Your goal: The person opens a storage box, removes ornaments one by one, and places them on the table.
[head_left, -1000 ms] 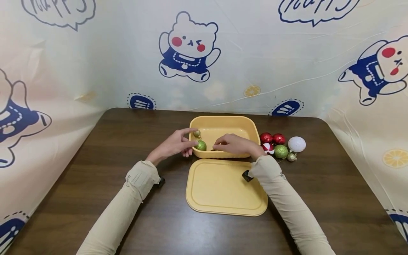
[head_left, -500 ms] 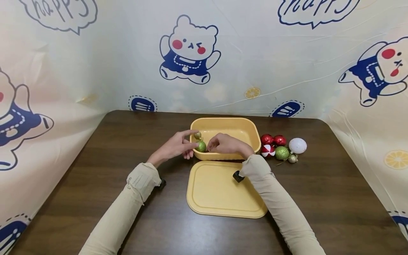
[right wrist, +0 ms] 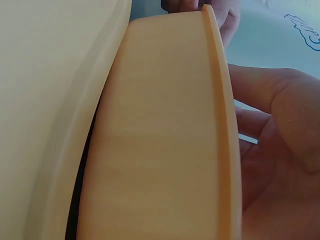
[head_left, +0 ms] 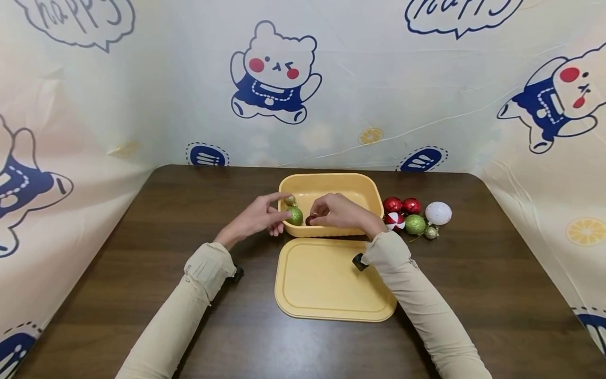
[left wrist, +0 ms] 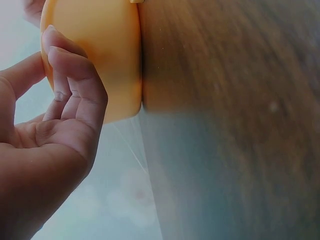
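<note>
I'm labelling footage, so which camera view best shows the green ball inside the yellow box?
The head view: it looks down into the yellow box and shows the green ball there, beside the left hand's thumb. Neither wrist view shows the ball; both face the box's outer wall.

Lid [head_left: 326, 281] before box [head_left: 341, 183] on table [head_left: 156, 237], baubles [head_left: 295, 216] in box's left end, more baubles [head_left: 415, 225] to its right

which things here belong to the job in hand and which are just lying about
Seemingly in the job: yellow box; green bauble and small gold bauble inside it; dark red ornament, partly hidden, at the right hand.

Lying about, though possibly needed: yellow lid; loose baubles right of the box.
</note>
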A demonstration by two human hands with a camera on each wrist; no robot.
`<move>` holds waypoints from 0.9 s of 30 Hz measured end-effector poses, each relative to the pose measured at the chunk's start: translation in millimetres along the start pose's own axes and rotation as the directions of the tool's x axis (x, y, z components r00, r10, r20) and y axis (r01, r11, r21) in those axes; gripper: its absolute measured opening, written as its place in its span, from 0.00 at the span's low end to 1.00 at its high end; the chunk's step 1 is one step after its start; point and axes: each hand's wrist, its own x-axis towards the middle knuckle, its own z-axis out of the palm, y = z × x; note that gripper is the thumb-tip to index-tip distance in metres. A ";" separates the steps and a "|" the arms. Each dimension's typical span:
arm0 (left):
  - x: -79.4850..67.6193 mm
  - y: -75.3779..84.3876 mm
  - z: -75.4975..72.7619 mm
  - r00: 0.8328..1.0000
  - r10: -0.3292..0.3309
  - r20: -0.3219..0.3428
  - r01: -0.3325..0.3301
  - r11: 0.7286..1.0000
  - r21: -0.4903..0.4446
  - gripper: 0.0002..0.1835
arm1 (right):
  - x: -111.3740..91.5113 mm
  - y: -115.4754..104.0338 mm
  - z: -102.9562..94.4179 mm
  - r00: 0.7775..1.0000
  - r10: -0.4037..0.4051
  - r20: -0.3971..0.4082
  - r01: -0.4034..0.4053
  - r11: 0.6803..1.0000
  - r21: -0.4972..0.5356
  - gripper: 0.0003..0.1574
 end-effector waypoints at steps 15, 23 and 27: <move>0.8 -0.8 0.0 1.000 0.021 -0.003 -0.021 1.000 0.009 0.34 | -22.9 0.2 -9.2 0.986 0.019 -0.164 -0.027 0.998 -0.051 0.09; 1.4 -0.1 0.4 1.000 0.012 0.009 -0.012 1.000 -0.013 0.34 | -35.4 5.3 -10.9 0.977 -0.002 -0.215 -0.007 0.999 -0.040 0.07; -0.6 0.6 0.1 1.000 0.022 0.006 -0.021 1.000 -0.013 0.34 | -45.9 7.5 -13.7 0.968 0.007 -0.250 -0.015 0.999 -0.032 0.07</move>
